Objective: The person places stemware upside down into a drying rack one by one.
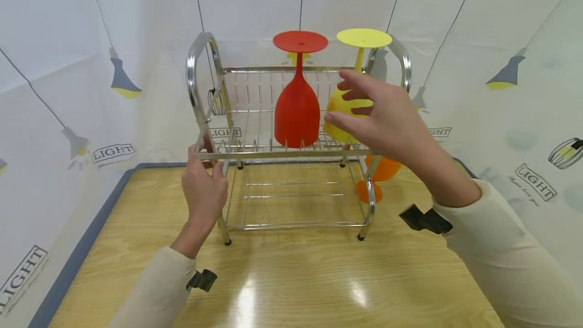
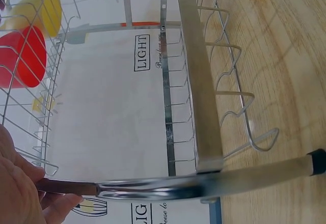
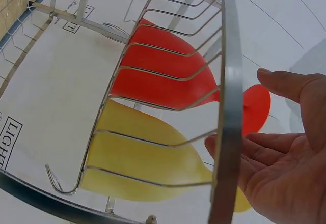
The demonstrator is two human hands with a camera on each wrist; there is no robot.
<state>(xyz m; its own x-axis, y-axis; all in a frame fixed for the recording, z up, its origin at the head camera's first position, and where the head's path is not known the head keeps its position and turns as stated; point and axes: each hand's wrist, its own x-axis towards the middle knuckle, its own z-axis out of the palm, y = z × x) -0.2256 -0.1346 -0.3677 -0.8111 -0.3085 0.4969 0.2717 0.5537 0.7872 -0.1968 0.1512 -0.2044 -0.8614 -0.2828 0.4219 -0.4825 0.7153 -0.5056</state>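
Observation:
My left hand (image 1: 205, 186) grips the left upright of a two-tier metal dish rack (image 1: 287, 155), thumb and fingers around the post. On the rack's upper tier a red goblet (image 1: 297, 115) stands upside down, its round foot at the top. Beside it on the right is a yellow goblet (image 1: 339, 105), also inverted and partly hidden by my right hand (image 1: 387, 115). That hand is raised in front of the yellow bowl with its fingers spread and nothing between them. In the right wrist view, some fingertips are behind the rack's front rail (image 3: 232, 102), close to the yellow goblet (image 3: 147, 158).
An orange goblet (image 1: 386, 168) is on the wooden table (image 1: 291, 277) at the rack's right side, partly behind a rack leg. The lower wire tier (image 1: 291, 195) sits just above the tabletop. A white sheet printed with lamps (image 1: 125, 80) surrounds the table's back and sides.

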